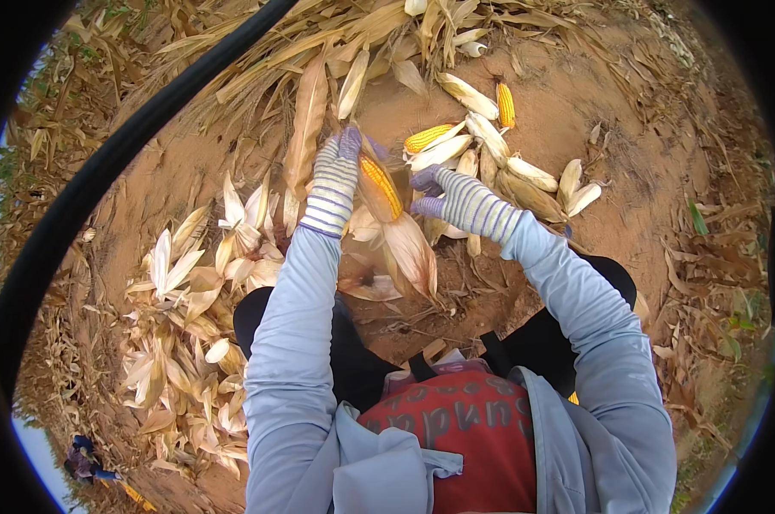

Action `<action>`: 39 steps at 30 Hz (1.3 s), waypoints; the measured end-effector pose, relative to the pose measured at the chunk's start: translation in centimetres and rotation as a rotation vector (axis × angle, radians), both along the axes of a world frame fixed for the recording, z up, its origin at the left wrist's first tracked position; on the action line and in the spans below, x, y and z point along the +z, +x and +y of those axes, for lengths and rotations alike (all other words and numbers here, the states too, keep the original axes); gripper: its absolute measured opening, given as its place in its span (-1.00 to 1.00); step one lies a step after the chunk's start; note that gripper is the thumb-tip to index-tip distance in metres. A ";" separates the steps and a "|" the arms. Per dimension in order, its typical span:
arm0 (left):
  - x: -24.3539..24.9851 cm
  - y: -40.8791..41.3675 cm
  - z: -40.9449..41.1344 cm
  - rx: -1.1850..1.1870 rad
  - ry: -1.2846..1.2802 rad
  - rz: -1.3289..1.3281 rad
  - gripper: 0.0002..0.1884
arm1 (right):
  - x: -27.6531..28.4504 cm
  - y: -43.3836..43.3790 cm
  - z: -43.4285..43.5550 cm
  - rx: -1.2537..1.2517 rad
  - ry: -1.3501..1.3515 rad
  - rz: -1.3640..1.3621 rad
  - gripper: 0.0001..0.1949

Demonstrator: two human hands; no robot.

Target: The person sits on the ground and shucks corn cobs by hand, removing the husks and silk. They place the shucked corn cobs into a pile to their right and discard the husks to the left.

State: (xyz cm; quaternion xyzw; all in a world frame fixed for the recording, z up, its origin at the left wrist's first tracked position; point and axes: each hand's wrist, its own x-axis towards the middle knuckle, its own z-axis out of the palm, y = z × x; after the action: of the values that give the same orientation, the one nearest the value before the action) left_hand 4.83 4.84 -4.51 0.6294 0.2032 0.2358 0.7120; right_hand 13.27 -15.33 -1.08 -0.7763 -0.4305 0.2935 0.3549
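Note:
My left hand, in a striped knit glove with purple fingers, grips a corn ear near its upper end. The husk is partly peeled, so yellow kernels show, and peeled husk leaves hang from its lower end. My right hand, gloved the same way, is just right of that ear with its fingers curled apart; nothing shows between them. Beyond the right hand lie several ears in pale husks, a partly husked yellow ear and a bare yellow ear.
Dry corn stalks and leaves are heaped at the far side. Loose husks cover the ground at left. A dark curved strap or cable crosses the upper left. Another person is distant at lower left, near yellow corn.

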 end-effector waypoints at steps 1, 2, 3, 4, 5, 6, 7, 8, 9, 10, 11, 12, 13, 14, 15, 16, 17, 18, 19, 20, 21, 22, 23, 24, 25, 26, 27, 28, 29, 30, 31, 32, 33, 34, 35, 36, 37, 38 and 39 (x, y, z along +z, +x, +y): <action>0.3 0.3 -0.6 -0.047 -0.035 0.007 -0.65 | 0.0 -0.4 0.6 0.010 -0.014 -0.055 -0.49; 0.4 0.2 -1.4 -0.094 -0.070 0.014 -0.67 | 0.3 -0.5 1.1 0.068 0.018 -0.042 -0.33; 0.7 0.1 -2.0 -0.133 -0.103 0.023 -0.68 | 1.3 -0.8 1.6 0.047 -0.082 -0.084 -0.25; 0.4 0.3 -2.2 -0.092 -0.131 0.024 -0.64 | 0.4 -0.7 2.0 0.039 -0.016 -0.088 -0.23; 0.5 0.5 -2.2 -0.112 -0.167 0.018 -0.63 | -0.8 -0.5 2.3 0.031 0.050 -0.094 -0.21; 0.7 0.5 -2.3 -0.131 -0.206 0.014 -0.62 | -1.2 -0.3 2.4 0.029 0.063 -0.078 -0.19; 0.8 0.5 -2.4 -0.150 -0.244 0.010 -0.60 | -1.5 0.0 2.6 0.026 0.076 -0.062 -0.18; 1.0 0.6 -2.6 -0.147 -0.199 0.007 -0.59 | -1.8 0.2 2.6 0.024 0.088 -0.047 -0.17; 1.3 0.4 -2.9 -0.137 -0.154 0.005 -0.57 | -1.2 0.1 2.6 0.011 0.025 -0.029 -0.17; 1.6 0.4 -3.1 -0.128 -0.110 0.003 -0.55 | -0.2 0.0 2.6 -0.002 -0.039 -0.011 -0.17; 1.9 0.5 -3.0 -0.136 -0.181 -0.075 -0.52 | 0.3 0.0 2.6 -0.014 -0.103 0.007 -0.16; 2.3 0.6 -3.0 -0.142 -0.251 -0.156 -0.49 | 0.2 0.1 2.6 -0.025 -0.113 -0.013 -0.16; 2.5 0.8 -2.8 -0.148 -0.320 -0.238 -0.46 | 0.0 0.3 2.6 -0.034 -0.122 -0.033 -0.16; 2.5 0.8 -2.0 -0.115 -0.397 -0.210 -0.36 | 0.0 0.4 2.6 -0.044 -0.132 -0.053 -0.16; 2.7 0.7 -2.1 -0.117 -0.146 -0.114 -0.35 | 0.4 0.3 2.6 -0.039 -0.137 -0.080 -0.16; 2.8 0.6 -2.2 -0.117 0.104 -0.018 -0.34 | 0.9 0.4 2.5 -0.033 -0.142 -0.106 -0.16; 2.9 0.5 -2.4 -0.117 0.354 0.079 -0.32 | 1.6 0.5 2.4 -0.028 -0.146 -0.133 -0.16; 2.8 0.5 -2.9 -0.089 0.534 0.191 -0.26 | 2.8 0.1 2.2 0.003 -0.159 -0.196 -0.14; 2.5 0.7 -3.0 -0.076 0.500 0.276 -0.30 | 2.5 0.1 2.3 0.002 -0.180 -0.242 -0.16; 2.1 0.9 -2.9 -0.062 0.466 0.360 -0.33 | 2.0 0.0 2.3 0.000 -0.202 -0.288 -0.18; 2.0 0.9 -2.9 -0.046 0.430 0.445 -0.36 | 2.1 -0.2 2.4 0.001 -0.223 -0.333 -0.20; 1.9 0.8 -3.0 0.040 0.540 0.395 -0.47 | 2.3 -0.3 2.5 0.026 -0.260 -0.342 -0.23; 1.7 0.8 -3.1 0.064 0.470 0.348 -0.50 | 2.6 -0.5 2.6 0.050 -0.296 -0.351 -0.26; 1.7 0.8 -3.0 0.089 0.402 0.298 -0.53 | 3.0 -0.7 2.7 0.075 -0.331 -0.363 -0.29; 1.6 0.7 -2.9 0.113 0.334 0.248 -0.55 | 3.0 -0.9 2.7 0.064 -0.295 -0.365 -0.31; 1.3 0.8 -2.6 0.162 0.353 0.260 -0.59 | 2.9 -1.0 2.6 0.054 -0.260 -0.367 -0.33; 1.5 0.8 -2.6 0.148 0.270 0.259 -0.62 | 2.7 -1.0 2.4 0.039 -0.229 -0.368 -0.35; 1.7 0.8 -2.7 0.133 0.186 0.258 -0.65 | 2.6 -1.0 2.4 0.029 -0.235 -0.388 -0.36; 2.0 0.8 -2.8 0.119 0.103 0.257 -0.67 | 2.5 -0.9 2.2 0.016 -0.199 -0.405 -0.36; 1.9 0.8 -2.7 0.126 0.091 0.263 -0.68 | 2.4 -0.9 2.1 0.005 -0.160 -0.422 -0.37; 1.8 0.9 -2.7 0.133 0.079 0.269 -0.68 | 2.4 -0.8 2.0 -0.006 -0.121 -0.439 -0.37; 1.8 0.9 -2.7 0.141 0.066 0.275 -0.68 | 2.6 -0.7 2.0 -0.001 -0.120 -0.435 -0.37; 1.3 0.8 -2.1 0.128 0.086 0.298 -0.67 | 2.9 -0.7 2.0 0.006 -0.116 -0.429 -0.37; 0.8 0.7 -1.3 0.118 0.107 0.320 -0.65 | 3.2 -0.8 2.0 0.017 -0.110 -0.425 -0.37; 0.2 0.5 -0.6 0.109 0.127 0.342 -0.64 | 3.1 -0.9 2.1 0.010 -0.080 -0.441 -0.36; 0.6 0.8 -0.8 0.130 0.176 0.302 -0.61 | 2.5 -0.7 2.1 -0.007 -0.055 -0.461 -0.36; 0.9 1.0 -1.4 0.152 0.226 0.261 -0.57 | 2.0 -0.5 2.0 -0.024 -0.029 -0.481 -0.35; 1.1 1.1 -2.0 0.175 0.274 0.219 -0.54 | 1.6 -0.3 1.7 -0.040 -0.003 -0.515 -0.35; 1.4 0.8 -2.7 0.227 0.365 0.194 -0.53 | 1.3 -0.4 1.7 -0.078 -0.013 -0.473 -0.34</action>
State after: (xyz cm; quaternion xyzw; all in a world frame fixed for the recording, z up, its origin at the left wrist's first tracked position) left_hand 5.58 2.11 -3.14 0.7407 0.2942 0.2854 0.5324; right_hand 12.90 -13.65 0.24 -0.8416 -0.4696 0.0923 0.2503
